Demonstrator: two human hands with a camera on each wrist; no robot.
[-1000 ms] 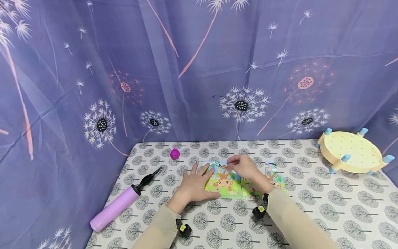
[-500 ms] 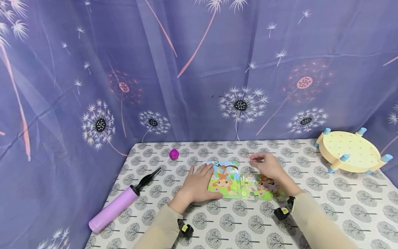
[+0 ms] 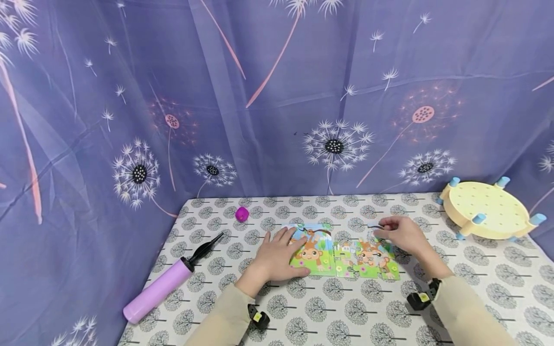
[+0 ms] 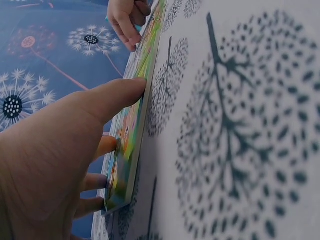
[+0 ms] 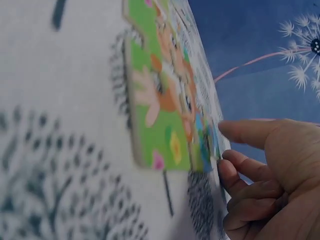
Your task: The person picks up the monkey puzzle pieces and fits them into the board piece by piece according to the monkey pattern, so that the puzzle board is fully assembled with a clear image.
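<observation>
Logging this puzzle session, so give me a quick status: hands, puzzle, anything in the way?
Left hand on monkey board. Right hand at top piece, grip unclear. Puzzle partly assembled beside the board. Nothing seen in the way.

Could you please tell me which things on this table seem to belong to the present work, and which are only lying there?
Seem in use:
monkey picture, under the left hand
grouped puzzle pieces beside it
separate puzzle piece, at the right hand's fingertips

Seem only lying there:
purple pump
small magenta object
yellow oval stand
</observation>
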